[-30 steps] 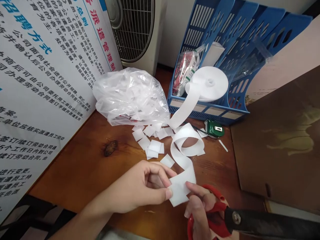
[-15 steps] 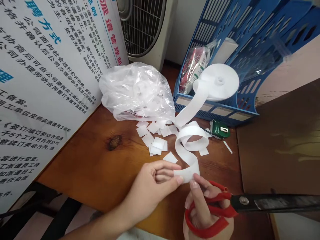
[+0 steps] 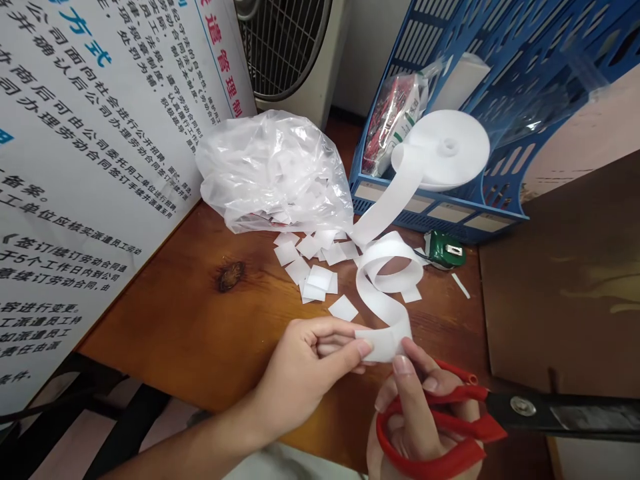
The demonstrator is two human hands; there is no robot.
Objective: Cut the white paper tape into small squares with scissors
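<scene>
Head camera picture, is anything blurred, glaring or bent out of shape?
Head view: even soft light, no harsh shadows; plastic bag shows mild sheen; scissors blade at right edge looks stretched and slightly soft; poster lines bow from wide-angle distortion; white tape strip stays sharp.

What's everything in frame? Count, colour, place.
white strip: 1, white, curling from roll to both hands
roll: 1, white, on blue rack
cut squares: many, white, table centre
plastic bag: 1, clear, behind squares
file rack: 1, blue, back right
tape measure: 1, green, before rack
fan: 1, white, back
poster: 1, white, left
scissors: 1, red handles, right hand
left hand: pinching strip end
right hand: in scissors, touching strip
</scene>
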